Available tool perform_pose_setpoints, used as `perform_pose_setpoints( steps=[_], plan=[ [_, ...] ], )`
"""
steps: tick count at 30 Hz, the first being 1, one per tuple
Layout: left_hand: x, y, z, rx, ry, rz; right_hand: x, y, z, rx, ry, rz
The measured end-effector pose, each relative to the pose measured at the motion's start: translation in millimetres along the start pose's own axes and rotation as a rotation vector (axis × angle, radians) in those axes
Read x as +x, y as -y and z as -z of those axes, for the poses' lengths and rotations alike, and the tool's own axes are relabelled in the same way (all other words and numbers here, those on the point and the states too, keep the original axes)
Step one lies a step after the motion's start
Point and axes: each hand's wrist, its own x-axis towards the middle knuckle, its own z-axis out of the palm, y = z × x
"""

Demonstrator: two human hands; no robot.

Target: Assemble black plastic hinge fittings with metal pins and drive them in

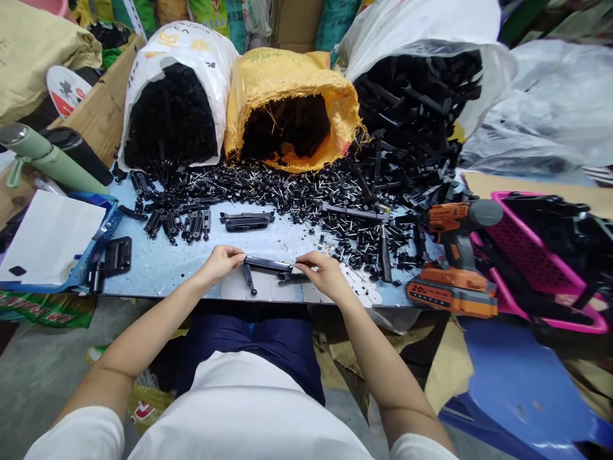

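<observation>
At the near edge of the table, a slim black bar lies crosswise between my two hands. My left hand pinches its left end, thumb and forefinger closed upon it; my right hand holds the opposite end between thumb and fingertips. Just below the left end slants a ball-ended arm; whether it is joined to the bar I cannot tell. A dark part sits below the right end, partly covered by my right hand.

Beyond the bar rests a small stack of similar pieces, with a cluster of short links to its left. Loose screws and small black parts spread behind and to the right, a black handle among them. Along the back, a white sack, a yellow sack and a clear bag open toward me, each with dark contents.

At right, an orange drill stands on its battery beside a pink basket. At left, a blue basket bears a white sheet; a green bottle leans behind it.
</observation>
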Motion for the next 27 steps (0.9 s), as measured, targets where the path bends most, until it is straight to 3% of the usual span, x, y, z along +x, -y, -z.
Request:
perform_pose_setpoints(
  steps=[7,12,15,18,21,23,27],
  plan=[
    [6.4,-3.4,1.3,0.049,-0.009,0.001,12.4,2.5,-5.4,-0.237,0.233,0.189],
    [6.2,10.1,4.4,0.045,0.009,0.059,10.4,2.2,-7.8,-0.287,0.198,0.243],
    [-3.9,24.6,1.2,0.100,-0.056,-0.014,16.9,20.4,-23.3,-0.274,0.138,0.343],
    [-23.6,35.5,-9.6,0.441,-0.201,-0.112,27.4,35.9,-53.0,-0.239,0.217,0.452],
    [-41.5,39.2,-30.5,0.862,-0.164,-0.082,32.8,36.7,-78.5,-0.177,0.292,0.443],
    [-45.5,38.5,-46.4,0.977,-0.139,-0.056,32.7,32.5,-86.2,-0.128,0.288,0.410],
    [-40.3,36.8,-60.1,1.015,-0.237,-0.012,31.0,27.9,-86.7,-0.127,0.290,0.332]
  ],
)
